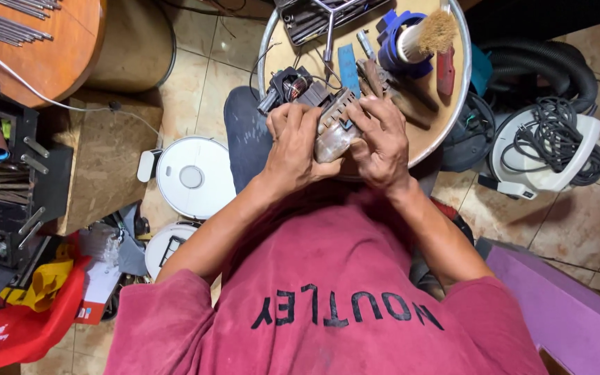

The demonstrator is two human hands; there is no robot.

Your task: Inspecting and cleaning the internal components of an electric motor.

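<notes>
Both my hands grip a dusty grey power tool housing point(335, 125) with vent slots, held at the near edge of a round wooden table point(453, 104). My left hand point(293, 142) wraps its left side. My right hand point(382, 139) clasps the right side, fingers over the top. A black motor part with copper winding and wires point(292, 87) sticks out just beyond my left hand. I wear a red shirt.
On the table lie a blue flat piece point(348, 68), a blue ring with a bristle brush point(418, 38), a red-handled tool point(445, 73) and a tray of metal tools point(321, 17). White robot vacuums point(192, 177) sit on the tiled floor left; a canister vacuum with coiled cable point(550, 146) right.
</notes>
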